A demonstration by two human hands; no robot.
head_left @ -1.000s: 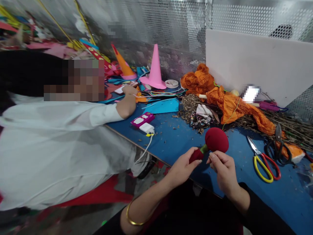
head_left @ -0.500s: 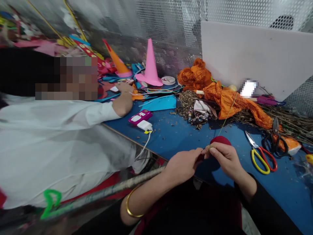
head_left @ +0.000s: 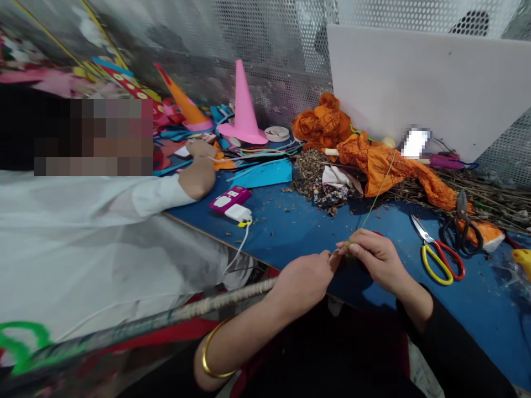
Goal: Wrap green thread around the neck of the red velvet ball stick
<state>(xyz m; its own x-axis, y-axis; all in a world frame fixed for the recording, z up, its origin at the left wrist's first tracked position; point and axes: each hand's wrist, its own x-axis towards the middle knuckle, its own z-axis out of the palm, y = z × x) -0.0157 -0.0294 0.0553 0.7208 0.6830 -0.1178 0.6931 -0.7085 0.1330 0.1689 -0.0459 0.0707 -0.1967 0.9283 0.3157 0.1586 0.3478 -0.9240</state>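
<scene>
My left hand (head_left: 305,279), with a gold bangle (head_left: 207,359) on the forearm, is closed around the end of a long wrapped pole (head_left: 232,297) that slants down to the lower left. My right hand (head_left: 377,258) pinches a thin green thread (head_left: 376,196), which runs up towards the orange cloth (head_left: 379,166). The fingertips of both hands meet over the table's front edge. What lies between them is mostly hidden. A green fuzzy loop (head_left: 25,337) is on the pole's lower part.
Scissors with red and yellow handles (head_left: 443,260) and black scissors (head_left: 462,226) lie right of my hands. Dried twigs (head_left: 498,193), a pink cone hat (head_left: 244,119) and a purple packet (head_left: 230,200) are further back. A person in white (head_left: 103,221) reaches in from the left.
The view has shifted slightly, so the table things sit further left. The dark red round shape behind my right hand is now mostly hidden. The pole's green loop has moved left.
</scene>
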